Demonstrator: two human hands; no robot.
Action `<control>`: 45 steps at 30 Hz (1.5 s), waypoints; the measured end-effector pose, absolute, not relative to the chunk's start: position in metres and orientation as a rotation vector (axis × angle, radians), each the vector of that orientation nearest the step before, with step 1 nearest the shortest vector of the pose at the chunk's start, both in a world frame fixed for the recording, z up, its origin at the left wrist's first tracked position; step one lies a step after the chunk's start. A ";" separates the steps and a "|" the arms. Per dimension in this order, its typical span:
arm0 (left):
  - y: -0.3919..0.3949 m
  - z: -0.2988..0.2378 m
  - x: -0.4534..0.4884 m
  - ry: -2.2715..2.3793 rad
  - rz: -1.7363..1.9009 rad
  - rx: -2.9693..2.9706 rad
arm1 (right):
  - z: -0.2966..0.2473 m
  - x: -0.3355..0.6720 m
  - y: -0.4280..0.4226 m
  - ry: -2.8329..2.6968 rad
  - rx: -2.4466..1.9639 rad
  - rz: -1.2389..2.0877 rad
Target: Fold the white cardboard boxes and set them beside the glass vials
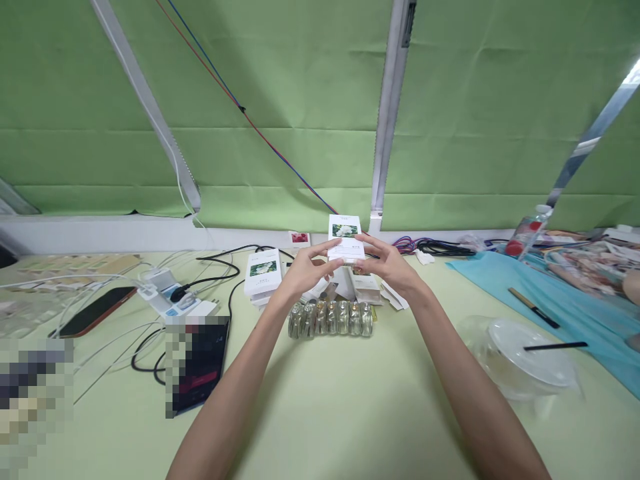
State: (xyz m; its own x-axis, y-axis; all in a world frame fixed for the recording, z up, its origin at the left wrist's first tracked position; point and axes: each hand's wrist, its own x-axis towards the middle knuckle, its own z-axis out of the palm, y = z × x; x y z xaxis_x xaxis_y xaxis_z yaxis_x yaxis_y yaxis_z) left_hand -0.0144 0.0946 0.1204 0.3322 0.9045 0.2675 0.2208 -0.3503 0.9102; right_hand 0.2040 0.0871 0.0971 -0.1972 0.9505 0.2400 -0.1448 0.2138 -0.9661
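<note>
Between my two hands is a small white carton (345,230) with a picture of white flowers on its front, raised above the table. My left hand (313,268) grips its left side and lower edge. On the opposite side, the fingers of my right hand (390,263) pinch the carton near its lower right corner. Below the hands stands a row of several small clear glass bottles (331,319). A stack of similar white cartons (263,272) is to the left of my left hand. More cartons (367,287) and loose white pieces lie partly hidden behind the hands.
At left are a power strip (170,297) with cables, a phone (95,311) and a dark tablet-like screen (200,363), partly blurred out. To the right are a lidded plastic bowl (530,353), a knife (534,308) on blue cloth (480,277), and a bottle (527,230).
</note>
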 end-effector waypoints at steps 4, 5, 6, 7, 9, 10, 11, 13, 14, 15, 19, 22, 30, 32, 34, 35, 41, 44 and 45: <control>0.094 0.120 -0.014 0.992 1.071 1.775 | 0.098 0.203 0.086 -1.362 -0.858 1.240; 0.094 0.120 -0.014 0.994 1.074 1.773 | 0.099 0.203 0.086 -1.360 -0.862 1.238; 0.094 0.120 -0.014 0.996 1.077 1.771 | 0.099 0.203 0.086 -1.360 -0.865 1.237; 0.094 0.120 -0.013 0.996 1.079 1.768 | 0.098 0.203 0.086 -1.359 -0.865 1.236; 0.094 0.119 -0.013 0.991 1.084 1.761 | 0.098 0.203 0.087 -1.358 -0.862 1.234; 0.094 0.119 -0.013 0.988 1.086 1.757 | 0.097 0.203 0.087 -1.358 -0.859 1.235; 0.094 0.119 -0.012 0.988 1.088 1.754 | 0.097 0.204 0.088 -1.357 -0.855 1.235; 0.094 0.118 -0.012 0.994 1.094 1.751 | 0.096 0.204 0.089 -1.354 -0.849 1.235; 0.094 0.118 -0.012 0.998 1.096 1.752 | 0.096 0.204 0.089 -1.352 -0.850 1.234; 0.094 0.118 -0.011 1.000 1.096 1.753 | 0.096 0.204 0.089 -1.351 -0.853 1.234; 0.094 0.119 -0.011 1.002 1.097 1.755 | 0.098 0.203 0.088 -1.347 -0.871 1.228; 0.093 0.119 -0.011 1.011 1.097 1.756 | 0.099 0.203 0.086 -1.342 -0.880 1.229; 0.094 0.117 -0.012 1.012 1.086 1.746 | 0.096 0.202 0.089 -1.347 -0.875 1.218; 0.094 0.117 -0.012 1.013 1.082 1.736 | 0.095 0.202 0.090 -1.348 -0.876 1.216; 0.094 0.118 -0.011 1.008 1.081 1.726 | 0.094 0.203 0.090 -1.350 -0.876 1.216; 0.094 0.118 -0.011 1.009 1.082 1.721 | 0.094 0.203 0.090 -1.354 -0.874 1.216; 0.093 0.118 -0.009 1.014 1.096 1.703 | 0.094 0.203 0.090 -1.354 -0.875 1.215; 0.094 0.116 -0.009 1.013 1.096 1.695 | 0.094 0.202 0.090 -1.346 -0.886 1.207; 0.094 0.116 -0.009 1.012 1.095 1.693 | 0.094 0.202 0.090 -1.346 -0.888 1.205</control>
State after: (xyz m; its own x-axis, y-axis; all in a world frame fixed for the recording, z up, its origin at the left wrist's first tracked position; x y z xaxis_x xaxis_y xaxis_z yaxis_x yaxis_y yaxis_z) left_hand -0.0092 0.0939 0.1156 0.2870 0.9254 0.2473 0.1735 -0.3041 0.9367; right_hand 0.2020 0.0900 0.0941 -0.1498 0.9622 0.2276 -0.1201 0.2108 -0.9701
